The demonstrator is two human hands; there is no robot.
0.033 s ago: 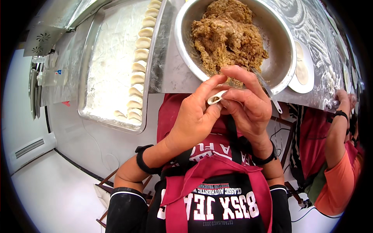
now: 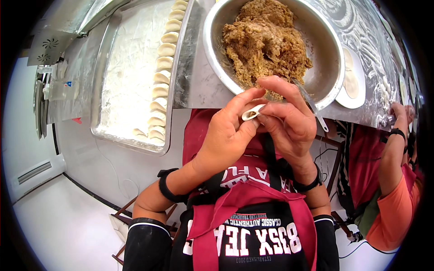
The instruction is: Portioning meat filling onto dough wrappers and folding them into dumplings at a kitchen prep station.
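Between both hands I hold a small pale dumpling (image 2: 252, 113), partly folded, with a bit of brown filling showing at its open end. My left hand (image 2: 229, 135) pinches it from the left with thumb and fingers. From the other side, the thumb and fingertips of my right hand (image 2: 291, 128) close on its edge; the fingers hide much of the dough. Just beyond the hands stands a large metal bowl (image 2: 326, 34) heaped with brown minced filling (image 2: 266, 40). A utensil with a light handle (image 2: 320, 118) leans over the bowl's near rim.
To the left, a floured metal tray (image 2: 129, 67) bears a row of folded dumplings (image 2: 160, 91) along its right side. Right of the bowl, a white plate (image 2: 359, 95) holds round wrappers (image 2: 350, 81). A co-worker's arm (image 2: 392, 151) reaches over the floured table (image 2: 361, 27) at the far right.
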